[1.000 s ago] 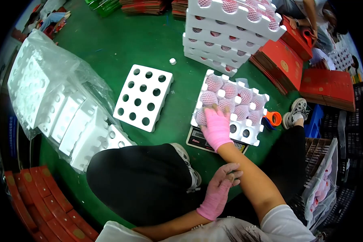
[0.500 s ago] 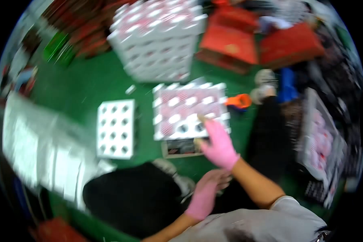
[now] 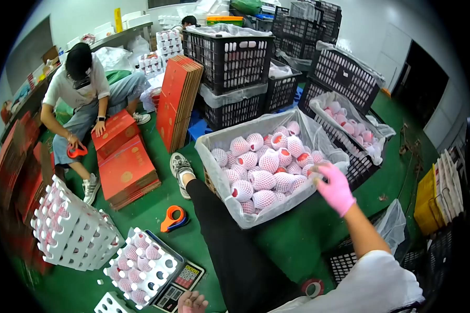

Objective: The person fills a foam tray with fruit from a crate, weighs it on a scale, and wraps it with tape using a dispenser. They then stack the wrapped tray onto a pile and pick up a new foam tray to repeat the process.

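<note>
My right hand (image 3: 335,189), in a pink glove with bare fingertips, reaches over the right rim of a lined crate (image 3: 225,201). Its fingers are apart and hold nothing that I can see. Inside the crate lie many round red fruits (image 3: 269,160) in pink-and-white foam nets. Low in the view, my left hand (image 3: 192,302) shows only its loosely bent, empty fingers, beside a digital scale (image 3: 185,279). On the scale sits a white foam tray (image 3: 164,263), with netted fruits in most of its holes and several holes bare.
Stacked foam trays (image 3: 81,235) stand left of the scale. An orange tape dispenser (image 3: 172,218) and a tape roll (image 3: 312,288) lie on the green floor. A co-worker (image 3: 81,86) sits by red cartons (image 3: 128,169). Black crates (image 3: 230,60) rise behind the fruit crate.
The view has swung right and up, from the foam tray to the fruit crate. My right hand has left the tray and is now at the crate; my left hand stays low.
</note>
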The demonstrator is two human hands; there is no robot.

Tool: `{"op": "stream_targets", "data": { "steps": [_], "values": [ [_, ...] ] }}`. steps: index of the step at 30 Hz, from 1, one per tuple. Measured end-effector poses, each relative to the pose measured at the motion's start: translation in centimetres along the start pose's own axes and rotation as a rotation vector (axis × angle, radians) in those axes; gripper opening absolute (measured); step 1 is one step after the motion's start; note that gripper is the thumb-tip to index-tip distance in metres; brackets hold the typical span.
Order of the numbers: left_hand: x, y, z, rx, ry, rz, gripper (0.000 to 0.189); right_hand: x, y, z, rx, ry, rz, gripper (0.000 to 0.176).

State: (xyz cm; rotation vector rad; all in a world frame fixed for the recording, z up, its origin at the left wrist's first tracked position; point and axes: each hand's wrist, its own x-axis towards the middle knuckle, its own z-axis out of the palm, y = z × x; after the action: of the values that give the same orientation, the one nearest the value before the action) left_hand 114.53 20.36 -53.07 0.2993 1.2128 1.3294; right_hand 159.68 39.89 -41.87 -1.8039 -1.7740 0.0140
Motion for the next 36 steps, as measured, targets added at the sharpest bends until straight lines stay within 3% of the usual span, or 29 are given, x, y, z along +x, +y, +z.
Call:
{"op": "stream_targets", "data": {
  "steps": [3,6,7,9,11,15,17,19,21,23,25,27,29,30,32,35,36],
  "values": [
    [-0.2,0.0,0.7,0.065,-0.033,-0.012,0.045,4.6,3.2,0.3,0.043,-0.473,0.162,0.043],
    [0.0,0.0,1.9,0.131,-0.008,0.009,0.044,7.1,4.0,5.6,-0.136,-0.507,-0.074,0.050],
    [-0.2,0.2,2.4,0.135,0.005,0.006,0.044,8.3,2.1,6.7,-0.251,-0.674,-0.037,0.056],
    [-0.4,0.2,3.0,0.137,0.014,0.005,0.044,8.9,0.8,10.3,-0.455,-0.768,0.040,0.059],
    [-0.3,0.0,2.7,0.131,0.011,0.018,0.043,10.7,0.5,10.0,-0.489,-0.916,-0.019,0.063],
    [-0.4,-0.1,1.5,0.051,0.041,0.041,0.040,9.3,1.0,4.9,0.095,-0.650,-0.096,0.066],
    [-0.4,0.3,1.8,0.059,0.078,0.016,0.041,6.6,-0.8,2.9,0.607,-0.563,0.030,0.074],
    [-0.4,0.5,2.2,0.095,-0.018,0.021,0.044,4.0,-4.8,1.3,0.760,-0.603,-0.016,0.082],
    [0.1,0.4,3.6,0.175,-0.016,0.046,0.066,-0.3,-11.1,2.2,1.306,-0.758,0.177,0.080],
    [-1.0,1.0,4.7,0.038,-0.272,0.154,0.089,-5.3,-16.0,5.4,1.464,-0.888,0.284,0.079],
    [-1.7,0.9,4.0,-0.206,-0.381,0.181,0.103,-10.0,-21.4,8.9,1.409,-1.042,0.484,0.079],
    [-1.7,0.9,2.2,-0.003,-0.312,0.289,0.080,-13.4,-24.4,11.4,1.289,-1.283,0.405,0.058],
    [-2.0,0.4,-1.2,-0.179,-0.268,0.202,0.087,-13.9,-25.0,13.5,1.196,-1.303,0.284,0.050],
    [-2.7,1.2,-1.7,-0.398,-0.239,0.131,0.088,-13.1,-25.6,14.4,1.210,-1.218,0.131,0.046],
    [-3.5,3.1,-1.8,-0.667,-0.202,0.068,0.082,-11.3,-27.2,14.4,1.189,-1.258,0.127,0.042],
    [-3.4,2.4,-2.4,-0.403,-0.110,0.171,0.079,-10.3,-30.4,14.6,1.087,-1.516,0.045,0.046],
    [-3.4,2.4,-2.8,-0.387,-0.106,0.176,0.077,-10.4,-30.9,15.4,1.021,-1.543,-0.090,0.040]
  ]
}}
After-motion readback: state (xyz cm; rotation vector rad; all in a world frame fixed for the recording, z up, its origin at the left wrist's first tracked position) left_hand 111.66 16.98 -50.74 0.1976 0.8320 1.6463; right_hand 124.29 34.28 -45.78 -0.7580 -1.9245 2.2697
